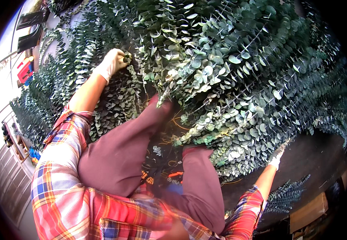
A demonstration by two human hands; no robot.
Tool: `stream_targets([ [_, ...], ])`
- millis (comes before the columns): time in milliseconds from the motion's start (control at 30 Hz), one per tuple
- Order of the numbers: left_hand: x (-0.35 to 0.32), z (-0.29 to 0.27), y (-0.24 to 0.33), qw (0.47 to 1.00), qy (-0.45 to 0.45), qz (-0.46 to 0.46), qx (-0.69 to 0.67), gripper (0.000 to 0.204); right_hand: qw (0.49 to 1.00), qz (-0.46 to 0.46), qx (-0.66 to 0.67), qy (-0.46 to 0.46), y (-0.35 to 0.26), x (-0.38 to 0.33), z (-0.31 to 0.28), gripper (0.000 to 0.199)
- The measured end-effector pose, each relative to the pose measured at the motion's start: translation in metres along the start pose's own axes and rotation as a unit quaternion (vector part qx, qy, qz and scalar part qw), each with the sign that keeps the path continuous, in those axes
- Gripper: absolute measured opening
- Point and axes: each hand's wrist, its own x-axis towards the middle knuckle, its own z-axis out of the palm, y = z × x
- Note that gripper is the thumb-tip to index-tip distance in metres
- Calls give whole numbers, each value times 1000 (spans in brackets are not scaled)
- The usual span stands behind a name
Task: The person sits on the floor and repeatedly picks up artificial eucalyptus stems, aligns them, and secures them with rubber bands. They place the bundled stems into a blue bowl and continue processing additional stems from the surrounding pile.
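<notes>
Green eucalyptus stems [237,72] lie heaped straight ahead, long axes fanning away, with the gloved left hand [113,62] pinched shut on one sprig [127,58] up-left, and the right hand [278,154] buried at the heap's near-right edge, grip hidden.

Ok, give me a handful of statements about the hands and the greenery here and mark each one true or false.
1. The left hand wears a pale glove. True.
2. The left hand rests on bare floor, away from any stems. False: its fingers are closed on a stem among the eucalyptus branches.
3. The right hand reaches into the lower edge of the leafy pile. True.
4. The sleeves are plain white. False: they are red, blue and yellow plaid.
5. The greenery has long needle-like leaves. False: the leaves are small, round and grey-green.
6. A separate small sprig lies on the dark surface near the right forearm. True.
</notes>
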Motion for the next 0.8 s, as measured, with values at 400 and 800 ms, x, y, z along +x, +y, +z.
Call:
stream_targets([
  [400,-11,143,111,977,-152,146,0,78,984,-49,108,-130,-57,-34,79,62],
  [800,-29,272,33,928,-368,-9,61,36,974,-59,27,-215,-78,-65,201,59],
])
